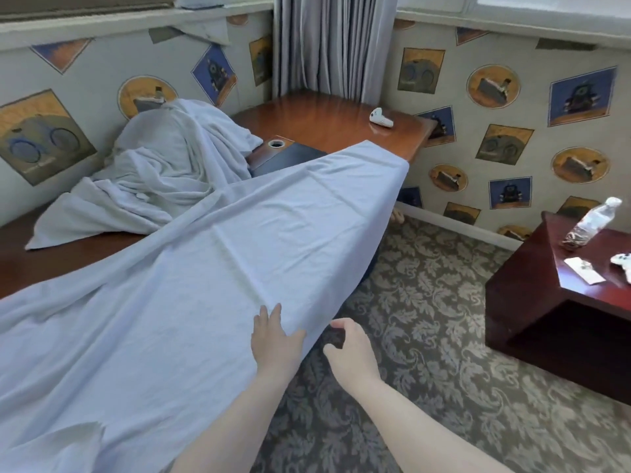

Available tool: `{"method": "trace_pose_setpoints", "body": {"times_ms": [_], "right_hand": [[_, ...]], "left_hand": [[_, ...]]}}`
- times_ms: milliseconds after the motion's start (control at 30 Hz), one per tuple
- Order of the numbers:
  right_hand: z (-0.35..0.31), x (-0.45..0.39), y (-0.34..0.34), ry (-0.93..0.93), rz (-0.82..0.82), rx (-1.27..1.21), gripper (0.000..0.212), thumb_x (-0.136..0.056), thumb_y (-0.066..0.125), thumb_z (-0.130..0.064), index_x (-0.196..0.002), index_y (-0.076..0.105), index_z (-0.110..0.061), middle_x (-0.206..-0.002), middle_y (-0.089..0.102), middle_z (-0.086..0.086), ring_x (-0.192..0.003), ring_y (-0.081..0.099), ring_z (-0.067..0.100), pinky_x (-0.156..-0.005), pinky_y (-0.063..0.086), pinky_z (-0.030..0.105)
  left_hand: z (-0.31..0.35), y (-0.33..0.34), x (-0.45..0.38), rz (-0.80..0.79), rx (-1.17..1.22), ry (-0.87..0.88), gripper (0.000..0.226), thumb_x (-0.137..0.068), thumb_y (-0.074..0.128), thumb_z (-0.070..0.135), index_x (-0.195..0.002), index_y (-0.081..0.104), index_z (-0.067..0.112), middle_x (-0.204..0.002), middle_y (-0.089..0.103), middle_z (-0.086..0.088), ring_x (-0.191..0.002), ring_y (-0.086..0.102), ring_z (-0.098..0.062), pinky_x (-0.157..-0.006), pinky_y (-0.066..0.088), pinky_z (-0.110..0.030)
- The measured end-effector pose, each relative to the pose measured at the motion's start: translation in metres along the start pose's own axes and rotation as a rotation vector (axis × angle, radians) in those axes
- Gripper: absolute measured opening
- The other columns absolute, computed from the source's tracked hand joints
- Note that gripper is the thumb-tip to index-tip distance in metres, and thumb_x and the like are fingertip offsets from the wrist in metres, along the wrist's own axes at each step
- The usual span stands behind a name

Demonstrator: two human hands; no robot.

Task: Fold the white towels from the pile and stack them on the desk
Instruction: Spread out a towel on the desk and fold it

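Note:
A large white towel (211,268) lies spread flat along the wooden desk (334,128), its right edge hanging over the desk's side. My left hand (273,339) rests flat on the towel near its overhanging edge, fingers straight. My right hand (348,349) hovers just beside that edge, off the desk, thumb and fingers curved with nothing between them. Behind the spread towel, a heap of crumpled white towels (164,165) is piled against the wall at the back left.
A white controller (380,118) lies on the desk's far corner, near the grey curtain (334,42). A dark inset panel with a round hole (276,144) is beside the pile. A dark low table (553,302) on the right holds a water bottle (590,221).

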State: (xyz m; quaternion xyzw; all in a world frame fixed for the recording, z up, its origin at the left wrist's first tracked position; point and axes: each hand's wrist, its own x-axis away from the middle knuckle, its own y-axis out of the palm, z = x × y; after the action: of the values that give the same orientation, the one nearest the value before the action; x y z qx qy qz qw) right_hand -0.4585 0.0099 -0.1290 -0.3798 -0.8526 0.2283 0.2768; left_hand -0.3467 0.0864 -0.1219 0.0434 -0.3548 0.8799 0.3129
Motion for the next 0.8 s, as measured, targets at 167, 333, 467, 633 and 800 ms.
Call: {"method": "trace_pose_setpoints", "body": {"times_ms": [167,333,467,633,800], "right_hand": [[0.001,-0.075,-0.019,-0.025,-0.073,-0.091,0.043,-0.093,0.055,-0.016,-0.132,0.044,-0.029,-0.138,0.041,-0.013,-0.11,0.043,0.003,-0.084,0.037,0.017],[0.008,-0.177,-0.078,-0.015,-0.023,-0.097,0.039,-0.093,0.054,-0.016,-0.126,0.044,-0.034,-0.139,0.04,-0.016,-0.095,0.044,-0.005,-0.065,0.038,0.011],[0.01,-0.253,-0.141,0.05,0.109,-0.134,0.034,-0.096,0.054,-0.015,-0.127,0.048,-0.027,-0.141,0.042,-0.008,-0.109,0.041,0.003,-0.073,0.038,0.017],[0.025,-0.322,-0.18,0.064,0.091,-0.11,0.031,-0.096,0.055,-0.017,-0.121,0.048,-0.034,-0.141,0.046,-0.008,-0.118,0.041,0.005,-0.088,0.039,0.024],[0.028,-0.431,-0.214,-0.004,-0.041,0.006,0.05,-0.098,0.055,-0.029,-0.145,0.04,-0.028,-0.155,0.033,-0.007,-0.143,0.028,0.015,-0.115,0.033,0.037]], "left_hand": [[0.039,0.025,-0.063,0.045,-0.004,-0.05,0.066,-0.094,0.054,0.023,-0.153,0.025,0.017,-0.164,0.007,-0.003,-0.15,0.004,-0.017,-0.118,0.019,-0.042],[0.104,0.076,-0.149,-0.011,0.062,-0.03,0.066,-0.094,0.053,0.023,-0.153,0.024,0.02,-0.164,0.006,0.0,-0.151,0.004,-0.018,-0.119,0.017,-0.041],[0.17,0.11,-0.22,-0.059,0.03,0.018,0.067,-0.094,0.053,0.024,-0.154,0.023,0.02,-0.164,0.005,0.0,-0.151,0.003,-0.018,-0.119,0.018,-0.04],[0.216,0.149,-0.285,-0.061,0.013,-0.053,0.067,-0.093,0.053,0.026,-0.153,0.024,0.02,-0.164,0.006,-0.001,-0.151,0.003,-0.018,-0.119,0.019,-0.04],[0.243,0.175,-0.36,0.047,-0.046,-0.165,0.067,-0.093,0.053,0.028,-0.153,0.025,0.02,-0.164,0.005,0.0,-0.151,0.0,-0.018,-0.117,0.02,-0.041]]}}
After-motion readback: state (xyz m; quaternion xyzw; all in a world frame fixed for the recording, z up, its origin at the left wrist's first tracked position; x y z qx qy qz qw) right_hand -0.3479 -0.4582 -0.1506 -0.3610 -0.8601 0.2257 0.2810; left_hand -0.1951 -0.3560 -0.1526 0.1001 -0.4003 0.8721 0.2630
